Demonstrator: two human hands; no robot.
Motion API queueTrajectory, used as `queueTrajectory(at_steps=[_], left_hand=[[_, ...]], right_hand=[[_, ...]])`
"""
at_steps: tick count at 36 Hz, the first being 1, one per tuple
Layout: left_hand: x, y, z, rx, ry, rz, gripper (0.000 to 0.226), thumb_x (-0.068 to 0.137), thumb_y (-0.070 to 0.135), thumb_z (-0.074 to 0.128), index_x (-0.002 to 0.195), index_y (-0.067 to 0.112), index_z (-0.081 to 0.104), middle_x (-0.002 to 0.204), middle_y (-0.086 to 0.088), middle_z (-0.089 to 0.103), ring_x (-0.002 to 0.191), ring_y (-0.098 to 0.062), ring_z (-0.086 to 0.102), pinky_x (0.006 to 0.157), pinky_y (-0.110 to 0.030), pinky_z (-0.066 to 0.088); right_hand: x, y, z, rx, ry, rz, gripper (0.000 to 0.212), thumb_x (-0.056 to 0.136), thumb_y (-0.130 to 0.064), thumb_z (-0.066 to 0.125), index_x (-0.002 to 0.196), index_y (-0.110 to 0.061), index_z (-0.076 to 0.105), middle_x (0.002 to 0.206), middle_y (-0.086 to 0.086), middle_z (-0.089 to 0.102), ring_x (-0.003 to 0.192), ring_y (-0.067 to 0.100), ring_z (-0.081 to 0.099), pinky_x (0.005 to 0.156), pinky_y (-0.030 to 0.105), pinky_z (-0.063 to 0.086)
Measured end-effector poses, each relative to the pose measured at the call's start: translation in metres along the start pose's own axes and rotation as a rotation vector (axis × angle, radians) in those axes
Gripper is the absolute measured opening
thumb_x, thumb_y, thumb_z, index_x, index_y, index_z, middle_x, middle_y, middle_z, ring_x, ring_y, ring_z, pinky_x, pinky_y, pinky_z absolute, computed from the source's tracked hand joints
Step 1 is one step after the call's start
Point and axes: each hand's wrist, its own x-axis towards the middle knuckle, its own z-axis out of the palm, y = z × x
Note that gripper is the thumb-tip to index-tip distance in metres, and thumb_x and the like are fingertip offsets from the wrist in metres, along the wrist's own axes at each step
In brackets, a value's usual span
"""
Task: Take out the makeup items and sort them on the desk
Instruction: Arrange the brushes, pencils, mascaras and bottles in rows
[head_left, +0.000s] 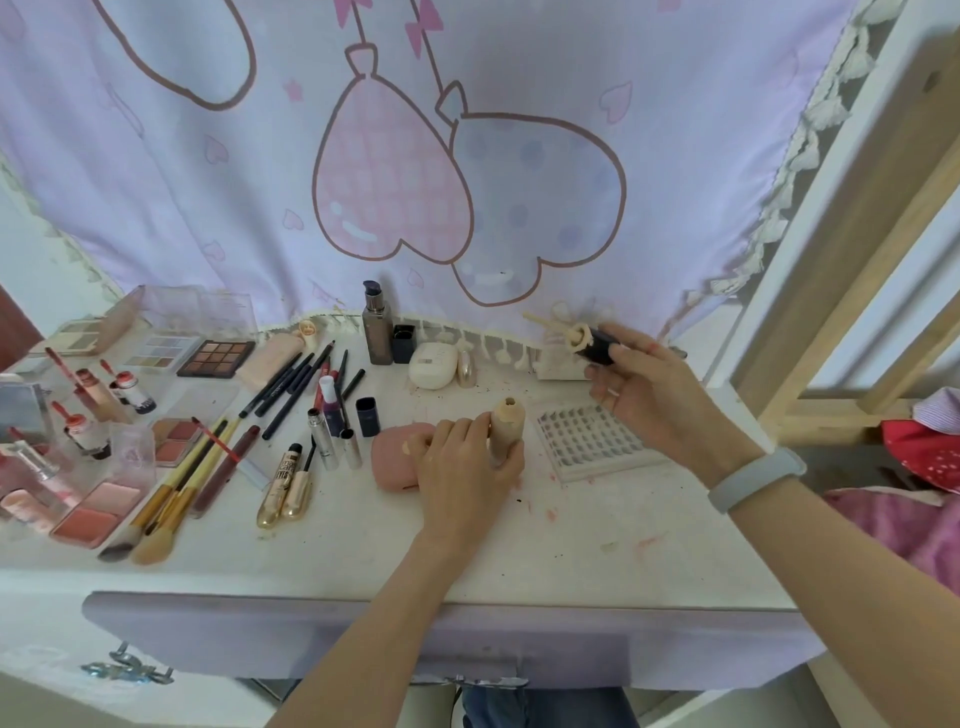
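My left hand (467, 467) grips an open beige foundation bottle (506, 423), upright on the white desk (519, 545). A smear of beige foundation shows on the back of that hand. My right hand (644, 384) is raised at the right and holds the bottle's dark cap (597, 343), whose beige applicator wand (550, 323) points left. A pink compact (397, 462) lies just left of my left hand. Many makeup items are laid out across the desk's left half.
Brushes (166, 499), mascaras (285, 486), pencils (291, 384), eyeshadow palettes (215, 358), blush pans (98, 512) and lip glosses (88, 405) fill the left. A pump bottle (376, 327) and white case (432, 365) stand at the back. A lash tray (592, 441) lies right of centre.
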Motion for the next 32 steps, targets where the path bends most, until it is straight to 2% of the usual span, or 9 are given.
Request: queueTrajectory(at_steps=[4,6,8,13,16,19,23,27,32], left_hand=[[0.009,0.000,-0.009,0.005,-0.079,-0.095,0.035,0.081,0.048,0.052,0.084,0.016,0.066,0.070,0.004,0.065,0.074,-0.020,0.057,0.074,-0.040,0.043],[0.019,-0.001,-0.015,0.054,-0.170,-0.134,0.033,0.084,0.048,0.056,0.090,0.018,0.066,0.085,0.006,0.068,0.089,-0.020,0.055,0.084,-0.035,0.031],[0.029,-0.005,-0.017,0.099,-0.228,-0.156,0.035,0.085,0.053,0.054,0.096,0.021,0.064,0.094,0.009,0.067,0.098,-0.017,0.051,0.085,-0.033,0.025],[0.046,-0.014,-0.017,0.063,-0.293,-0.219,0.039,0.082,0.057,0.058,0.101,0.023,0.063,0.098,0.008,0.065,0.103,-0.017,0.048,0.086,-0.034,0.026],[0.054,-0.015,-0.017,0.046,-0.313,-0.248,0.040,0.081,0.058,0.058,0.100,0.023,0.062,0.098,0.007,0.065,0.103,-0.017,0.047,0.087,-0.035,0.028],[0.057,-0.016,-0.017,0.015,-0.361,-0.282,0.041,0.080,0.059,0.059,0.098,0.022,0.062,0.098,0.008,0.064,0.103,-0.017,0.046,0.088,-0.036,0.029],[0.055,-0.016,-0.024,0.009,-0.364,-0.240,0.034,0.086,0.051,0.055,0.101,0.022,0.062,0.097,0.012,0.060,0.102,-0.014,0.045,0.084,-0.032,0.026],[0.056,-0.015,-0.029,0.019,-0.409,-0.218,0.030,0.090,0.044,0.051,0.105,0.021,0.063,0.104,0.007,0.063,0.106,-0.019,0.044,0.081,-0.031,0.027],[0.061,-0.016,-0.017,0.006,-0.402,-0.251,0.035,0.091,0.049,0.042,0.089,0.024,0.066,0.092,0.008,0.066,0.097,-0.017,0.048,0.085,-0.034,0.031]], right_hand=[[-0.002,0.018,-0.007,0.048,0.030,0.082,0.017,0.092,-0.003,0.046,0.099,-0.011,0.060,0.085,0.010,0.068,0.062,0.018,0.062,0.052,0.023,0.050],[-0.001,0.025,-0.008,0.006,0.021,0.107,0.016,0.093,-0.008,0.046,0.100,-0.011,0.060,0.083,0.010,0.069,0.061,0.016,0.060,0.052,0.021,0.049],[0.000,0.031,-0.009,-0.031,0.010,0.119,0.015,0.093,-0.011,0.047,0.101,-0.010,0.059,0.078,0.010,0.070,0.057,0.014,0.057,0.050,0.020,0.046],[0.008,0.042,-0.007,-0.062,0.004,0.126,0.010,0.092,-0.004,0.048,0.098,-0.006,0.055,0.076,0.011,0.070,0.056,0.012,0.056,0.049,0.018,0.045],[0.012,0.044,-0.003,-0.106,0.016,0.103,0.016,0.090,0.004,0.048,0.103,-0.005,0.054,0.087,0.013,0.065,0.062,0.016,0.059,0.053,0.020,0.050],[0.016,0.047,-0.003,-0.286,-0.047,0.062,0.030,0.091,0.005,0.048,0.119,-0.006,0.051,0.102,0.007,0.063,0.078,0.016,0.062,0.068,0.020,0.054],[0.020,0.047,-0.002,-0.834,-0.088,-0.098,0.031,0.091,-0.001,0.054,0.121,-0.012,0.056,0.113,0.002,0.063,0.098,0.014,0.061,0.085,0.019,0.051],[0.027,0.054,0.003,-1.020,-0.076,-0.255,0.023,0.088,-0.008,0.061,0.106,-0.021,0.054,0.104,-0.005,0.054,0.094,0.012,0.057,0.079,0.010,0.044],[0.041,0.064,0.002,-1.183,-0.002,-0.355,0.025,0.086,-0.016,0.064,0.110,-0.015,0.058,0.101,-0.002,0.057,0.088,0.010,0.055,0.070,0.008,0.038]])
